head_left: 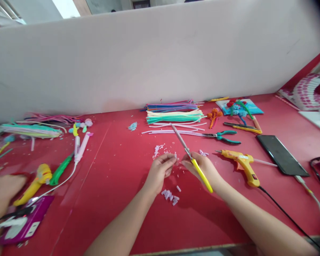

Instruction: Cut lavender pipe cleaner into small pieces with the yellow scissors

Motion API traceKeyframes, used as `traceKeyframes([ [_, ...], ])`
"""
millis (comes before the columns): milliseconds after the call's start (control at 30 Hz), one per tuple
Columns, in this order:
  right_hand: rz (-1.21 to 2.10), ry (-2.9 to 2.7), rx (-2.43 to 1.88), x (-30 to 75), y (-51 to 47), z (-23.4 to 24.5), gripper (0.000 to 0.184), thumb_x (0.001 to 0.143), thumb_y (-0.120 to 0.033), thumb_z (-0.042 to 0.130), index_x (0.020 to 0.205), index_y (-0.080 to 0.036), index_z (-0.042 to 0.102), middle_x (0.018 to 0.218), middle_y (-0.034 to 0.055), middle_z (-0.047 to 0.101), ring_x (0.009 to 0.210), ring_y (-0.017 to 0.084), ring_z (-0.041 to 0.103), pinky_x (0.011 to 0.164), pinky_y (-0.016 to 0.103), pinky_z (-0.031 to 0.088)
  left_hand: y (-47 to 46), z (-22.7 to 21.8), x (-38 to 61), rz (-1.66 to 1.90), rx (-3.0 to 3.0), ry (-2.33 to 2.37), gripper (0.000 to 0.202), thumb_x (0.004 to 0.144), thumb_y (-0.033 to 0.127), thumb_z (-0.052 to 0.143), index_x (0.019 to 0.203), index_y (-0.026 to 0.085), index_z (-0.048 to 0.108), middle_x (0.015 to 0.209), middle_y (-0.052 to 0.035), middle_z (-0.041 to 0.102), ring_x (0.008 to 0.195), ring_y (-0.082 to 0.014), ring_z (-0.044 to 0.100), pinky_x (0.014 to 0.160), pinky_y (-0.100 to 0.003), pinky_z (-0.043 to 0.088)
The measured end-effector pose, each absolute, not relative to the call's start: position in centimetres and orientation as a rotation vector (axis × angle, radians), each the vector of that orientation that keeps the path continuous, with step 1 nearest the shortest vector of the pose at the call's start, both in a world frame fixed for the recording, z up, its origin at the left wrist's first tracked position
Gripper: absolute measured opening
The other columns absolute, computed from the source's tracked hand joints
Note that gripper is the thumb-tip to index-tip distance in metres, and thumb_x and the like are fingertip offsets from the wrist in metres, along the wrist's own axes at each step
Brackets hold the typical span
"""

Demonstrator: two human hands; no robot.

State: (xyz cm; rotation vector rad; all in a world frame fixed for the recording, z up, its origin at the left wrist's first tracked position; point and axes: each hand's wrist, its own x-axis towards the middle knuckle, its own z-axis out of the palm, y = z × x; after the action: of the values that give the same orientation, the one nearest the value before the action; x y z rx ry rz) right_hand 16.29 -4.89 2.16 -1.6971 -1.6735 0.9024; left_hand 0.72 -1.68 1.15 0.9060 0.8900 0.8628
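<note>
Between thumb and fingertips, my left hand (161,169) pinches a small lilac piece of pipe cleaner (175,155). Yellow-handled scissors (200,174) rest in my right hand (202,167), their blades pointing up and away over the table. The thumb and fingers of that hand come close to the left fingertips; whether they touch the lilac piece I cannot make out. Below my hands lie several short cut lilac pieces (170,196). Lilac fluff trimmings (158,150) are scattered just beyond my left hand, and a few more lilac pieces (203,153) lie beyond the right.
Pipe cleaner bundles (176,116) lie along the white partition (149,60). To the right are pliers (224,137), a yellow glue gun (242,163) with its cord, and a phone (282,155). At left, another person's arm (5,192) is near a purple power strip (29,220).
</note>
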Motion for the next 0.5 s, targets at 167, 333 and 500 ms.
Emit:
traceKeyframes([
  [167,1.107,-1.475,-1.562,16.1,-5.1,3.0,0.016,0.072,-0.031,0.042,0.067,-0.017,0.048,0.052,-0.0051,0.045,0.047,0.007,0.042,0.048,0.018,0.033,-2.4,1.4,1.3,0.706,1.039,0.825,0.020,0.070,0.031,0.055,0.077,0.013,0.059,0.062,-0.0022,0.055,0.039,-0.0025,0.027,0.039,-0.019,0.015],
  [333,1.090,-1.495,-1.588,16.3,-5.1,2.4,0.012,0.069,-0.027,0.043,0.064,-0.017,0.047,0.051,-0.0057,0.041,0.046,0.007,0.040,0.045,0.017,0.030,-2.5,1.4,1.3,0.707,1.140,0.904,0.016,0.067,0.029,0.058,0.072,0.014,0.061,0.062,-0.0019,0.055,0.047,-0.0061,0.039,0.044,-0.018,0.026],
  [500,0.939,-1.618,-1.647,16.1,-5.0,1.8,0.011,0.067,-0.027,0.044,0.066,-0.016,0.048,0.055,-0.0039,0.046,0.051,0.008,0.042,0.046,0.017,0.030,-2.5,1.3,1.4,0.762,1.232,0.946,0.010,0.063,0.024,0.061,0.067,0.015,0.061,0.062,-0.0014,0.055,0.061,-0.0123,0.048,0.058,-0.022,0.036],
])
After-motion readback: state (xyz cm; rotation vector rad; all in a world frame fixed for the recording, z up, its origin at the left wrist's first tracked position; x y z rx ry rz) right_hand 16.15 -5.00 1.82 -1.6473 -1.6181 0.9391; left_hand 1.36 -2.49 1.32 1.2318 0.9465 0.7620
